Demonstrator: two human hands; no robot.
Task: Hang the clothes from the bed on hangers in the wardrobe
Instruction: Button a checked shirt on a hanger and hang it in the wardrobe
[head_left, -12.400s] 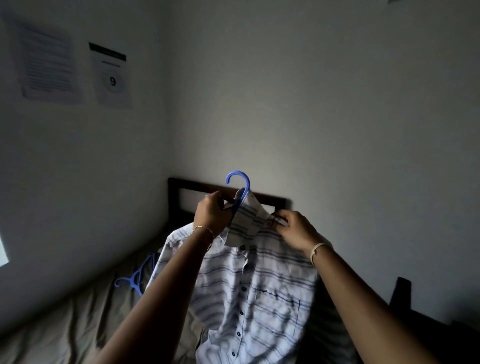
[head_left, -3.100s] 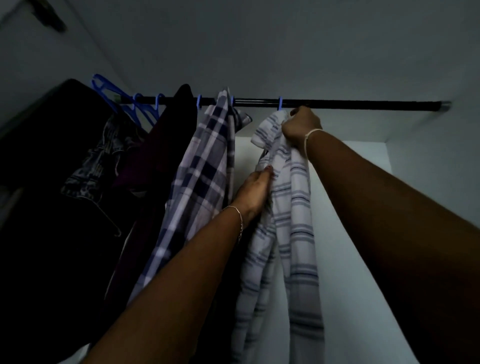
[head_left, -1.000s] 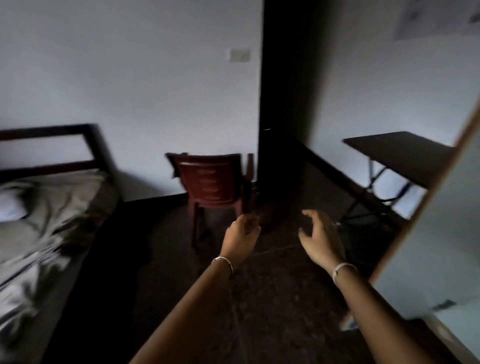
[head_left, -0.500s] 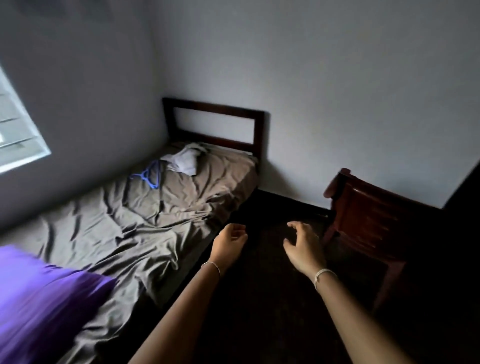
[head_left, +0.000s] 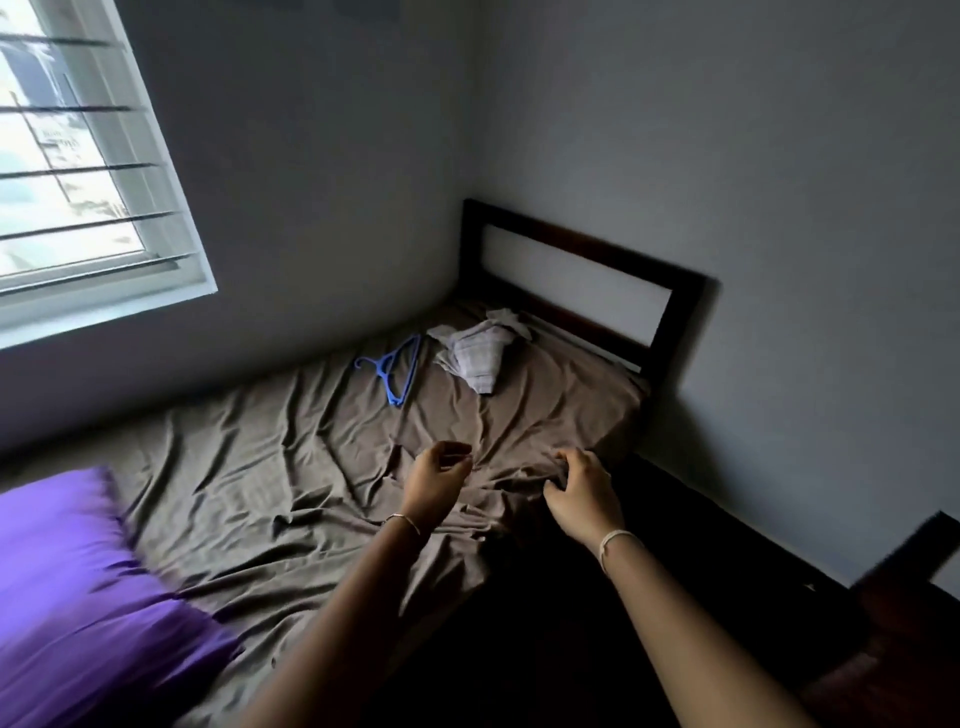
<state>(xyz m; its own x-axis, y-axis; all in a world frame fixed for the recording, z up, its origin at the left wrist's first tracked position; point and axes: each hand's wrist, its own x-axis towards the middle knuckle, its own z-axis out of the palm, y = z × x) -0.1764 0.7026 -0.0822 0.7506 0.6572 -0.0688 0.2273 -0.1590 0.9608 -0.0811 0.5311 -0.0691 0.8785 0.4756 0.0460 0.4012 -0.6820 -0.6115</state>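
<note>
The bed (head_left: 311, 467) filled most of the view. It was covered with a wrinkled grey-brown sheet and stood in the corner of the room. On the left wall there was a barred window (head_left: 67, 156) with daylight behind it. A purple pillow (head_left: 78, 597) lay on the near left part of the bed. At the far end stood the dark wooden headboard (head_left: 582, 249), against the back wall. A part of a dark chair (head_left: 904, 623) showed at the lower right edge.

Both bare arms reached forward over the near edge of the bed. The left hand (head_left: 434, 480) hung above the sheet with its fingers loosely curled, and it held nothing. The right hand (head_left: 582, 493) was beside it, a little apart, over the right edge of the mattress. Its fingers were also loosely bent and held nothing. Whether they touched the sheet, I could not tell.

A crumpled light checked garment (head_left: 478, 348) lay on the sheet just before the headboard, well apart from both hands. A blue plastic hanger (head_left: 397, 369) lay flat just to the left of it. Each wrist wore a thin bracelet (head_left: 402, 519).
</note>
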